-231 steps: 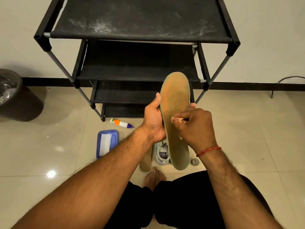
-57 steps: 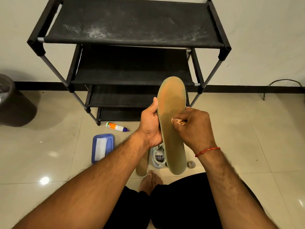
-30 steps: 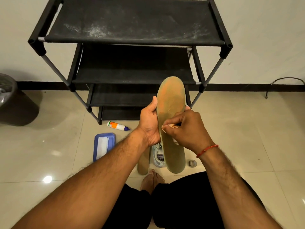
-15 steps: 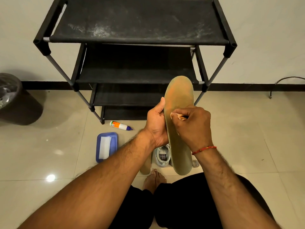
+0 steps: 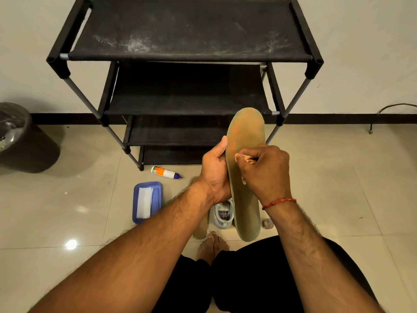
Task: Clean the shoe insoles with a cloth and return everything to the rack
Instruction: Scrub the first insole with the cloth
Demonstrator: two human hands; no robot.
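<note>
Head view, glossy beige tiled floor (image 5: 338,188), white wall (image 5: 361,53), black rack (image 5: 189,30), left hand (image 5: 214,172) gripping insole (image 5: 246,132), right hand (image 5: 266,172) pinching cloth (image 5: 247,158)

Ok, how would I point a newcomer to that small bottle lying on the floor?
Find the black shoe rack against the wall and look down to the floor tiles just in front of its lowest shelf. The bottle lies on its side there, just beyond the blue tray. Its white body, orange label and dark blue cap set it apart.
</note>
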